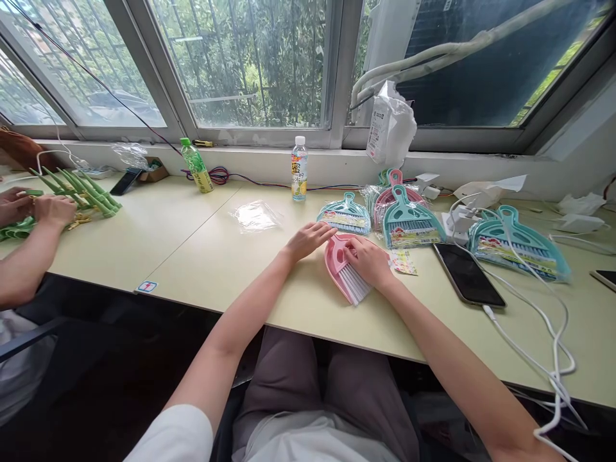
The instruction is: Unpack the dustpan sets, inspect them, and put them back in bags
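Head view, the only one; clock centred on the pink dustpan, 12 pointing away from the wearer.

Pink dustpan [331, 262] lies on the pale table [202, 250] near its front edge, a brush [355, 284] with white bristles set in it. Bristles point to about 5, towards the wearer.

Left hand [310, 239] at 10: palm down, fingers stretched out and close together, tips at the far end of the dustpan. Right hand [369, 258] between 2 and 3: fingers bent down over the top of the brush, touching it. Undersides of both hands hidden, so cannot tell how tightly either one closes, or whether it merely rests there.

Wrapped blue dustpan [344, 215] just beyond at 12. More wrapped sets, blue and pink [412, 224], clustered at 2. Small printed card [404, 262] at 3, near the right hand. Farther out at 3, a dark-screened phone [469, 274] with a white cable [510, 366]; beyond it, another wrapped blue pile [520, 247].

Clear plastic [256, 215] flat at 10. White-capped bottle [299, 170] upright at 11; green-capped bottle [196, 165] leaning, farther off at 10.

Well apart, between 9 and 10: a co-worker's hands [54, 208] beside green stalks [91, 192].
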A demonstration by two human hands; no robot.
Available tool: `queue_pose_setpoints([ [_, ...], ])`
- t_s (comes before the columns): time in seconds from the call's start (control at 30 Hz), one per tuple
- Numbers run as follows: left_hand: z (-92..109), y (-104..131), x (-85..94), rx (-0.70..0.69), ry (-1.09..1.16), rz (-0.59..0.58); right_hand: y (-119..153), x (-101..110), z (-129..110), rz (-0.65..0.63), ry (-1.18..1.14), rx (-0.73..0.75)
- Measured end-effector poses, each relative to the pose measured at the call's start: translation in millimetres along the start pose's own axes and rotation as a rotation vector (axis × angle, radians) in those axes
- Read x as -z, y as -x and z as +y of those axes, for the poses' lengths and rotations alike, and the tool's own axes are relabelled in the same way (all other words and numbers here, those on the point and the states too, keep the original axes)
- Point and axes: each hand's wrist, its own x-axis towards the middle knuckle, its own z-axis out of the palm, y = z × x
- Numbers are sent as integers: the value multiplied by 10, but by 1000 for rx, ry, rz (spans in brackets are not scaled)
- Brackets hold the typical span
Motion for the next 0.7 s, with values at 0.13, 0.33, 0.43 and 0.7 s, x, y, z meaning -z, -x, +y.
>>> queue_pose_setpoints([
  [0.13,-18,23,3,-20,-27,57,-5,5,3,7,15,5],
  [0.33,-5,20,-2,-17,-51,9,-3,7,-12,4,30,-10],
  [0.43,13,4,16,-35,-60,-51,0,15,-18,-21,41,-19],
  [0.7,3,-13,47,-115,-22,53,-7,22,-12,12,30,-12],
])
